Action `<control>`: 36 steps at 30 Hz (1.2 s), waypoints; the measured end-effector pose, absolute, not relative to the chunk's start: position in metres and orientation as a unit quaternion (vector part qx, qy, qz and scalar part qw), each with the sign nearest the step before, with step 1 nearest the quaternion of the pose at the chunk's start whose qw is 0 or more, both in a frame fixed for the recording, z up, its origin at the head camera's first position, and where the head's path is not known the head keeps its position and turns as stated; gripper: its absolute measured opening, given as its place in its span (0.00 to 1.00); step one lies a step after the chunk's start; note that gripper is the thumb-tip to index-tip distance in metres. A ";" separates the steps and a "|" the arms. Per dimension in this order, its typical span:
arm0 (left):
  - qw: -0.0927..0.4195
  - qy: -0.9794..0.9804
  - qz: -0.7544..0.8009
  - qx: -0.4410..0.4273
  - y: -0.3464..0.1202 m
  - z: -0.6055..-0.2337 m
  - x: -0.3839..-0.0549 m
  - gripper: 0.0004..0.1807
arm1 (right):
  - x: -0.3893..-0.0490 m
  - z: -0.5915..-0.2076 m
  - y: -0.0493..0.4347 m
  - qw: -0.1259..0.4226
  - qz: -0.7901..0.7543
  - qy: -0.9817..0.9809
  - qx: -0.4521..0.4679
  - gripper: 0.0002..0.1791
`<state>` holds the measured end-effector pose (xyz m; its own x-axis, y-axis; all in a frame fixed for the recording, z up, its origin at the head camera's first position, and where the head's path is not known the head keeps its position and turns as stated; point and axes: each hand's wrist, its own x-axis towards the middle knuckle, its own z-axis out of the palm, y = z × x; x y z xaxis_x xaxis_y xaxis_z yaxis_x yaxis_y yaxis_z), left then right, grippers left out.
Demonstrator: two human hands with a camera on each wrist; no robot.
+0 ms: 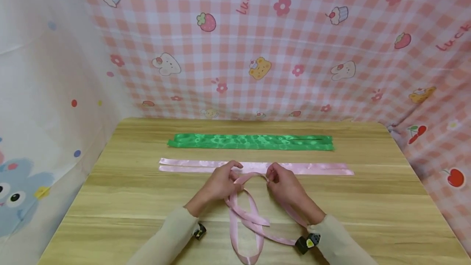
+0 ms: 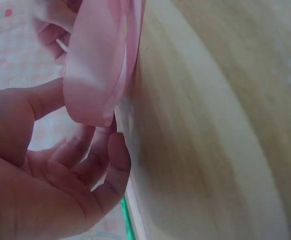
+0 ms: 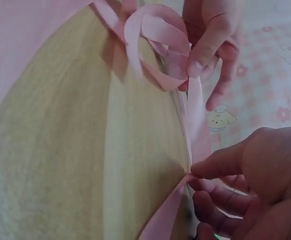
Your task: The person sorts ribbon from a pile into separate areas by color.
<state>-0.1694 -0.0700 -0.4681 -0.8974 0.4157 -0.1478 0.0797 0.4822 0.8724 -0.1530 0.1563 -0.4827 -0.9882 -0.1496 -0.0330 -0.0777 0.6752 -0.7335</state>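
Note:
A long satiny pink ribbon (image 1: 257, 219) lies looped and crossed over itself at the table's middle front. My left hand (image 1: 220, 181) pinches its upper left part where the strands cross, thumb on the ribbon in the right wrist view. In the left wrist view a broad fold of ribbon (image 2: 93, 65) hides part of the thumb and fingertips. My right hand (image 1: 287, 185) pinches the ribbon between thumb and index finger, to the right of the left hand. A strand (image 3: 199, 120) spans the two hands. From the right hand the ribbon runs down beside the right wrist.
Flat pink ribbon strips (image 1: 312, 168) lie side by side just beyond both hands. Farther back lie flat green ribbon strips (image 1: 254, 141). The wooden table (image 1: 128, 199) meets a checked pink cloth (image 1: 235, 52) at its back edge.

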 end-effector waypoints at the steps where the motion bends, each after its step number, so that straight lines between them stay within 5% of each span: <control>1: 0.173 0.840 0.494 0.146 -0.071 -0.468 -0.170 0.28 | -0.153 -0.482 0.157 0.045 -0.405 0.911 -0.062 0.11; 16: 0.194 0.751 0.608 0.171 -0.096 -0.427 -0.164 0.20 | -0.160 -0.444 0.171 0.099 -0.609 0.782 -0.084 0.08; 36: 0.162 0.740 0.636 0.151 -0.188 -0.377 -0.158 0.20 | -0.151 -0.381 0.228 0.134 -0.575 0.792 -0.158 0.09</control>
<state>-0.1583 -0.1875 -0.3774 -0.9019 0.4294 -0.0464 0.0186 0.1460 0.9891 -0.1515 0.2279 -0.3810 -0.9141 -0.4043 -0.0306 -0.0961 0.2894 -0.9524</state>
